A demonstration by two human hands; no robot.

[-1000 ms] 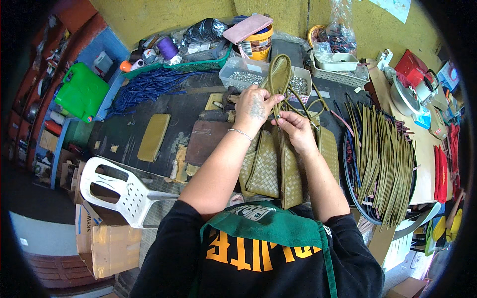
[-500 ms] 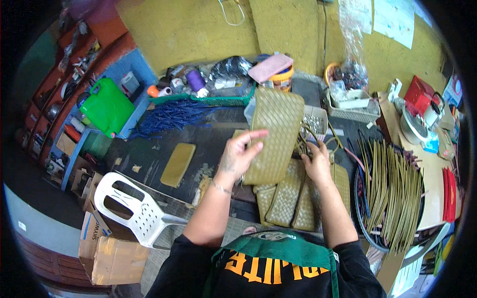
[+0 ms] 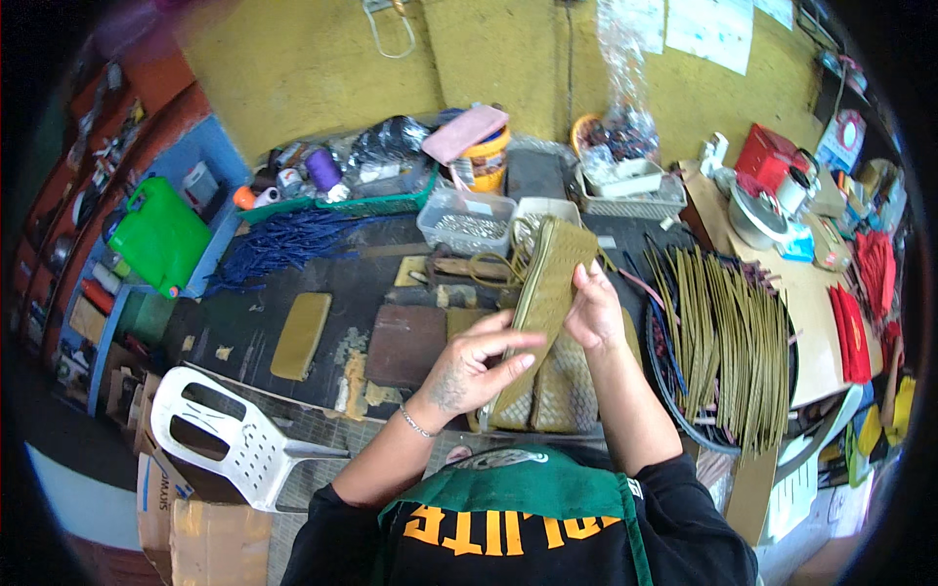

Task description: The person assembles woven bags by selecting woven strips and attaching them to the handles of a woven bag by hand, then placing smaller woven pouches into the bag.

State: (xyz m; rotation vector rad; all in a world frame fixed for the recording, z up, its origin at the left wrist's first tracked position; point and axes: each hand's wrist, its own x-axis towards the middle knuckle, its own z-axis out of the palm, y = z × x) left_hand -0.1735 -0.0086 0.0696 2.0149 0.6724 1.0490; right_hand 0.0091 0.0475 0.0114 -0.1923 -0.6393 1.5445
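Observation:
An olive-green woven pouch (image 3: 549, 278) is tilted up over the near side of the table, its zipper edge turned toward me. My right hand (image 3: 596, 311) grips its right edge, thumb up. Closed on the pouch's lower left side is my left hand (image 3: 469, 376), its fingers and thumb reaching across it. Beneath lie more woven olive pouches (image 3: 567, 396), partly hidden by the held one and my hands. A thin olive strap (image 3: 489, 266) loops on the table behind.
On the dark table (image 3: 376, 278) lie a small olive pouch (image 3: 301, 335), a brown flat piece (image 3: 408, 344) and blue strips (image 3: 278, 244). A clear tub of metal parts (image 3: 467, 223) stands behind. Olive strips (image 3: 728, 337) fill a round basket at right. A white chair (image 3: 234, 430) stands left.
The pouch has turned from its broad woven face to show its zipper edge, and it sits lower. My right hand has left the dark strap and taken the pouch's edge. The view has shifted.

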